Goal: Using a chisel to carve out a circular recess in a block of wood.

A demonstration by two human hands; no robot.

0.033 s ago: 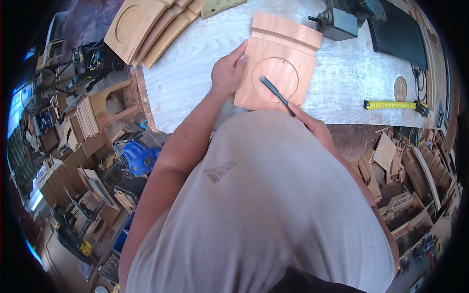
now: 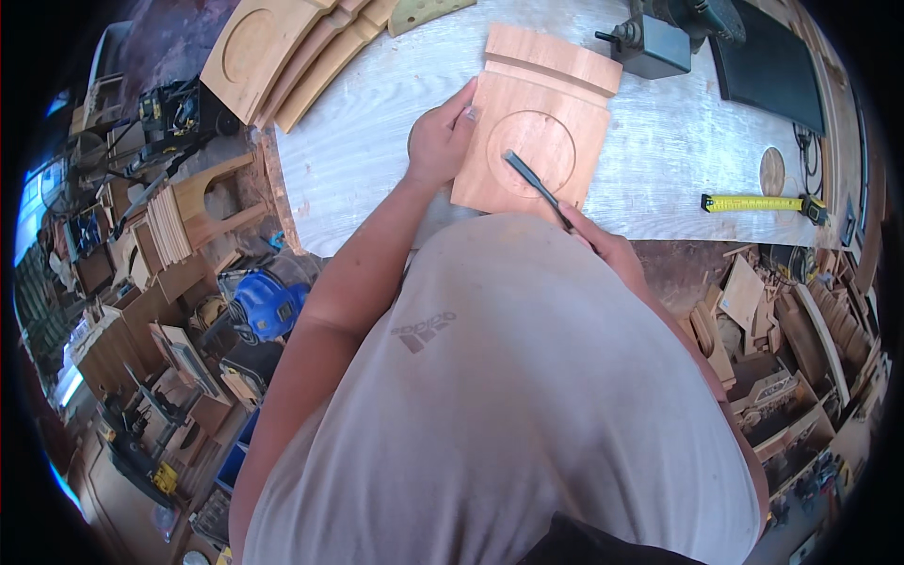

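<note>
Working remotely, I judge the wooden panel (image 2: 539,130) on the pale bench (image 2: 678,151) stiff, moderately heavy and best held by its side edges, my left hand (image 2: 441,139) gripping the left one, while my right hand (image 2: 605,243) clasps the chisel (image 2: 529,172), blade over the round recess (image 2: 551,141).

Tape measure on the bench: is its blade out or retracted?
Out: the yellow blade extends leftward from the case, above the pale bench top.
</note>
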